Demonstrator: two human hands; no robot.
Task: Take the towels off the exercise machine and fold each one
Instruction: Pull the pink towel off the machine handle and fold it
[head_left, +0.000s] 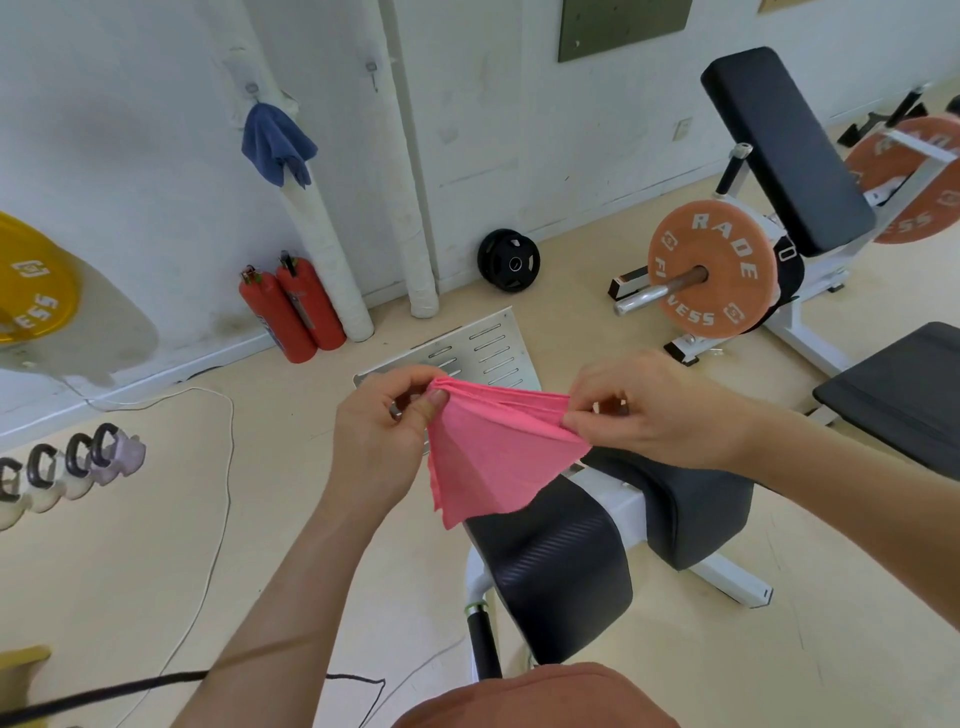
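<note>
far left, blue cloth on a wall hook (278, 143): hangs on the white wall, well apart from my hands. Might be another towel, but it's not on the machine, so I can't say it counts.

left hand (379, 431): thumb and fingers pinch the left end of the top edge of the thin pink cloth towel (493, 447).

pink towel: it's up in the air between both hands, just above the machine. Several layers are stacked along the top edge and the lower part hangs down to a lopsided point.

right hand (649, 410): fingertips pinch the right end of that same edge.

black padded machine seat (556, 561): directly below the towel. I don't see any towel lying on it.

step, my guess: mid-fold on this one.

doing it well: I'd keep the top edge taut, square up the layers at each pinch so the hanging corners match, then bring the ends together. Laying it on the pad to flatten would help.

watch out: the thin layers look like they'd slide apart if either pinch loosens.
</note>
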